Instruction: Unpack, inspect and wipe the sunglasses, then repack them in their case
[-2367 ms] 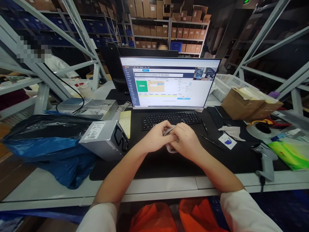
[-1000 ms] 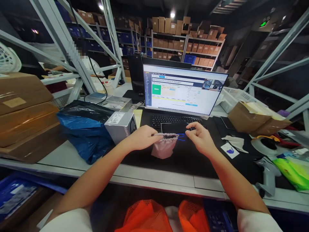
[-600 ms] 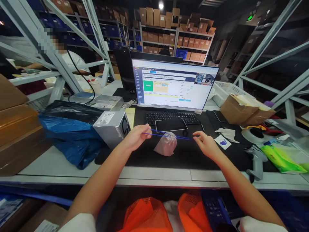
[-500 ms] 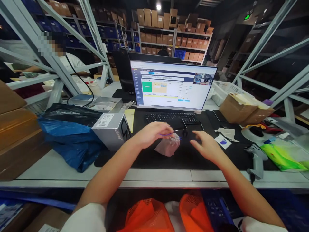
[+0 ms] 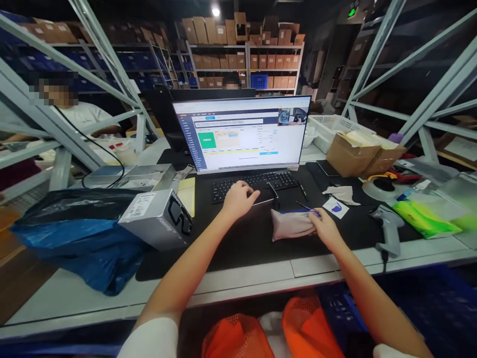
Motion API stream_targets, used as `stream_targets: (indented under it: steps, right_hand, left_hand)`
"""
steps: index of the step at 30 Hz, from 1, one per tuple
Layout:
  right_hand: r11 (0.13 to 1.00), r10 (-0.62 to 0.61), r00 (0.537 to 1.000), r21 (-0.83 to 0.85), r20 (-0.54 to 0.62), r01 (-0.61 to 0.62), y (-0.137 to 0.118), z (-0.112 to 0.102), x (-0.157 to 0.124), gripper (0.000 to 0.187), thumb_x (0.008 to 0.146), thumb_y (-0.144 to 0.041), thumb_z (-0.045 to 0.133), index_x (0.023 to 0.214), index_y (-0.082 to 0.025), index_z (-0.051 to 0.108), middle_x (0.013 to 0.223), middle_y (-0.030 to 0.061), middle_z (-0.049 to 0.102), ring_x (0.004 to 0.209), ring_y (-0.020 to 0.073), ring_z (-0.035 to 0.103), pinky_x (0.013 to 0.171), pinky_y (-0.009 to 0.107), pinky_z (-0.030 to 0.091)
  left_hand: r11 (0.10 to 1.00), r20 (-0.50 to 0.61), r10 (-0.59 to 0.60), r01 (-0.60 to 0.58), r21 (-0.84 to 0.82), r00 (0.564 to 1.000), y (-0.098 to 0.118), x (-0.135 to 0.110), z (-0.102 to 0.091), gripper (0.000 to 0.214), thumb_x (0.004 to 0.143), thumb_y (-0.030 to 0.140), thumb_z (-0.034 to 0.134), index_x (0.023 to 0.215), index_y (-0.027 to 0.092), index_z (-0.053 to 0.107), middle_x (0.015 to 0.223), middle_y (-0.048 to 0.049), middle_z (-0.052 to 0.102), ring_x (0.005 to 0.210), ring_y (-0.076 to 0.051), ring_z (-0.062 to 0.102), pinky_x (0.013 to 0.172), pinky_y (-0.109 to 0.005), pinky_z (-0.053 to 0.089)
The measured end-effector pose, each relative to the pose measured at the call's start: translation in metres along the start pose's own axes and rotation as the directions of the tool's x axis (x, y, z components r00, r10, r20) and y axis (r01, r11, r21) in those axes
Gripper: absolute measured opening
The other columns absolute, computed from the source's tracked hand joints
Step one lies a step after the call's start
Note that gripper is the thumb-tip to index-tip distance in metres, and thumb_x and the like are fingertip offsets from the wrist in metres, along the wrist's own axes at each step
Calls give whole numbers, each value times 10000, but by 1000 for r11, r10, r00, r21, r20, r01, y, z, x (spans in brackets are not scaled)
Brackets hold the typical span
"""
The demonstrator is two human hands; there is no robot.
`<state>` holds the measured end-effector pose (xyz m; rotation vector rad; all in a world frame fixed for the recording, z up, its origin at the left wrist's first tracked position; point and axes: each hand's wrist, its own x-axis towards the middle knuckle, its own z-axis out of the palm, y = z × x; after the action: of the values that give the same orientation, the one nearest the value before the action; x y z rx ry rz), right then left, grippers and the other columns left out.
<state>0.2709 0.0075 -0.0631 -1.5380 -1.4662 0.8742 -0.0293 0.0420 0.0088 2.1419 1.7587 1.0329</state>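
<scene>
A small pink drawstring pouch [image 5: 290, 224] with blue cords lies on the black desk mat [image 5: 242, 238]. My right hand [image 5: 325, 226] grips the pouch at its gathered right end. My left hand [image 5: 238, 197] rests with fingers spread on a dark flat phone-like slab [image 5: 265, 194] lying at the front of the keyboard [image 5: 253, 180]. Behind the keyboard a lit monitor [image 5: 242, 132] shows a form.
A grey product box [image 5: 156, 219] and a blue-black plastic bag [image 5: 74, 233] sit at left. On the right are a barcode scanner [image 5: 387, 226], a tape dispenser [image 5: 383, 188], cardboard boxes [image 5: 357, 154] and a green packet [image 5: 425, 219]. Another person [image 5: 78, 114] sits behind the left rack.
The blue cords were pulled apart and the pouch drawn closed. The pouch now lies flat further right under my right hand, and my left hand has moved to the slab by the keyboard.
</scene>
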Motion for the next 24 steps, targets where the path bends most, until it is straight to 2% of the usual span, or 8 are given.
stream_targets:
  steps: [2, 4, 9, 12, 16, 19, 21, 24]
  right_hand:
    - [994, 110, 993, 21, -39, -109, 18, -8, 8, 471, 878, -554, 505, 1139, -175, 603, 817, 46, 679, 516, 167, 564, 453, 291, 482]
    - [990, 143, 990, 3, -18, -143, 30, -10, 14, 515, 868, -594, 501, 1104, -158, 640, 858, 78, 695, 534, 175, 579, 453, 296, 488]
    - [990, 30, 1000, -135, 2, -29, 44, -8, 19, 481, 832, -569, 575, 1026, -145, 694, 986, 130, 731, 858, 266, 675, 708, 335, 537]
    - [976, -40, 999, -216, 9, 41, 47, -10, 18, 468, 880, -559, 530, 1032, -153, 707, 1015, 131, 742, 963, 286, 670, 852, 368, 500]
    - [971, -63, 998, -230, 13, 64, 45, -13, 14, 474, 917, -562, 481, 1018, -158, 707, 964, 127, 745, 937, 285, 674, 818, 356, 485]
    - [975, -61, 996, -219, -59, 47, 43, -16, 13, 480, 912, -576, 477, 990, -159, 702, 884, 115, 734, 856, 270, 666, 763, 339, 473]
    - [981, -58, 989, -193, -135, 31, 42, -19, 12, 505, 903, -598, 471, 978, -152, 697, 854, 112, 724, 809, 260, 651, 740, 333, 468]
    - [991, -69, 965, -125, -255, 38, 42, -22, 13, 542, 893, -618, 462, 984, -134, 689, 880, 126, 719, 817, 259, 632, 752, 337, 471]
  left_hand:
    - [986, 79, -4, -9, 166, 997, -24, 6, 9, 389, 852, 502, 604, 821, 135, 729, 1175, -177, 614, 1153, -371, 548, 1035, -543, 421]
    - [981, 134, 12, -37, 191, 991, -36, 11, 16, 424, 817, 543, 631, 777, 132, 727, 1196, -187, 609, 1176, -403, 528, 1038, -571, 412]
    - [994, 175, 70, -83, 68, 982, -36, 26, 19, 332, 865, 444, 568, 673, 185, 648, 1172, -120, 650, 1123, -275, 601, 1033, -417, 463]
    - [995, 119, 97, -98, 0, 988, -31, 33, 5, 351, 919, 412, 475, 668, 192, 584, 1257, -126, 633, 1160, -233, 602, 1039, -367, 454]
    - [987, -82, 124, -131, -92, 989, -18, 31, -36, 329, 907, 417, 521, 661, 200, 557, 1172, -114, 699, 1089, -227, 636, 1007, -372, 461]
    - [977, -218, 142, -172, -124, 965, 2, 11, -72, 409, 887, 409, 586, 559, 210, 443, 1097, -68, 737, 1054, -219, 665, 984, -361, 480]
    - [971, -221, 172, -203, -124, 960, 17, -14, -88, 453, 884, 376, 614, 542, 210, 367, 1074, -54, 744, 1105, -236, 672, 988, -371, 489]
    - [971, -192, 226, -236, -30, 955, 33, -62, -84, 428, 897, 292, 618, 551, 199, 385, 1080, -50, 739, 1169, -255, 661, 1093, -444, 425]
